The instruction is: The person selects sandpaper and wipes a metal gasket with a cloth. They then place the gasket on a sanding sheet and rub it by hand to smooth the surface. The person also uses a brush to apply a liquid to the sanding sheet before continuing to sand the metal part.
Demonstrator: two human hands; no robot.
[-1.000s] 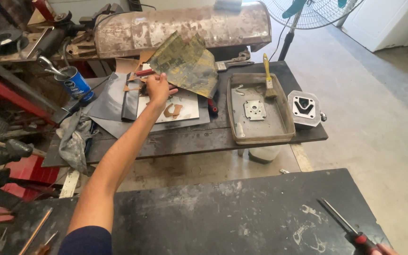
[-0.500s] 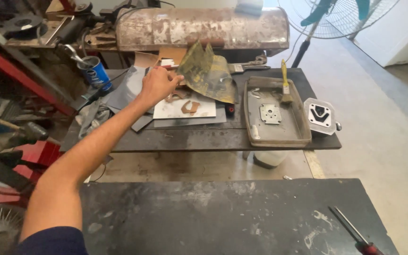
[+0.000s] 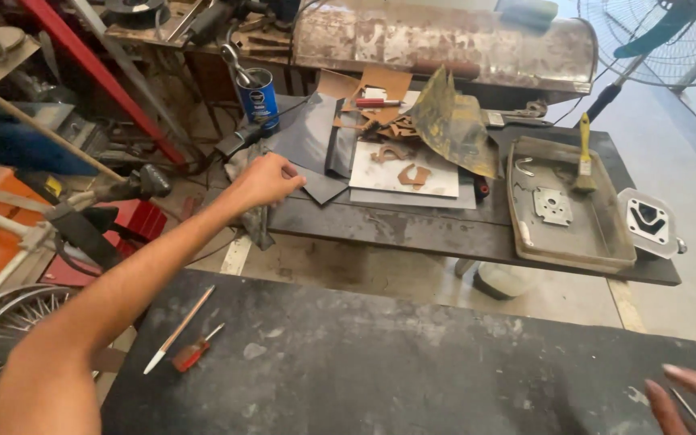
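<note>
The left hand [image 3: 263, 181] reaches out over the near left corner of the far workbench [image 3: 412, 229], fingers loosely curled and holding nothing, just beside the dark grey sheet [image 3: 316, 149] that overhangs that corner, so the sheet's free edge is the easiest part to take hold of. The right hand [image 3: 694, 396] lies at the near right corner of the black table [image 3: 412, 362], only its spread fingertips in view beside a thin rod, and 2 tools, a red-handled screwdriver [image 3: 195, 352] among them, lie near that table's left edge.
</note>
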